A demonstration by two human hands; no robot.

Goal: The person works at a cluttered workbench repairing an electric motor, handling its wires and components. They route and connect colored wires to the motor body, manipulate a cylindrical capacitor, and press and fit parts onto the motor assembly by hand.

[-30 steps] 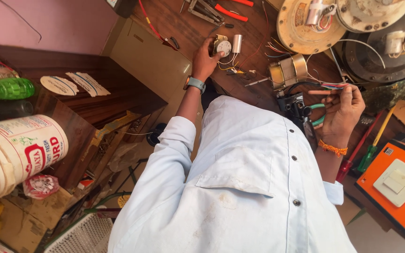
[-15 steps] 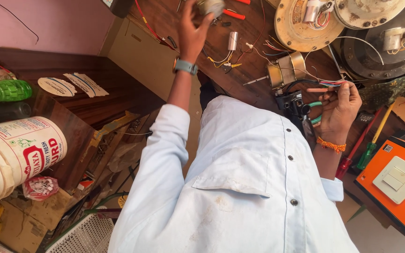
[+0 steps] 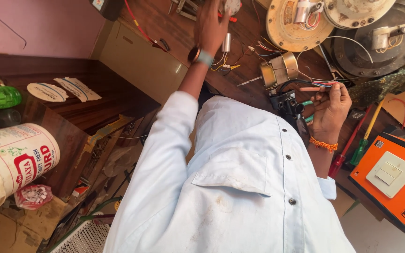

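The left hand [image 3: 212, 26] has just risen. A second ago it was low on the bench, closed around a small round part [image 3: 233, 4]. Now it is stretched far forward, and that part shows pale at the fingertips, half cut off by the top edge of the view. The fingers look curled on it, though the grip itself is mostly out of sight. The little metal cylinder [image 3: 226, 42] and the loose coloured leads it had been lying among are left behind, just beside the wrist with the watch. I take it the part is being carried off rather than worked on where it lay.

The right hand [image 3: 331, 110] has not shifted. It is drawn close to the chest, with thumb and fingers pinching a bundle of thin coloured wires [image 3: 325, 84]. The bundle lies nearly level. Its long axis runs sideways, and its loose end points across towards the left arm's side, where a brass-coloured motor [image 3: 277, 70] sits just beyond the fingertips. Black pliers with green handles [image 3: 290, 107] rest just inside this hand, against the shirt. A screwdriver [image 3: 361, 150] lies outside the wrist.
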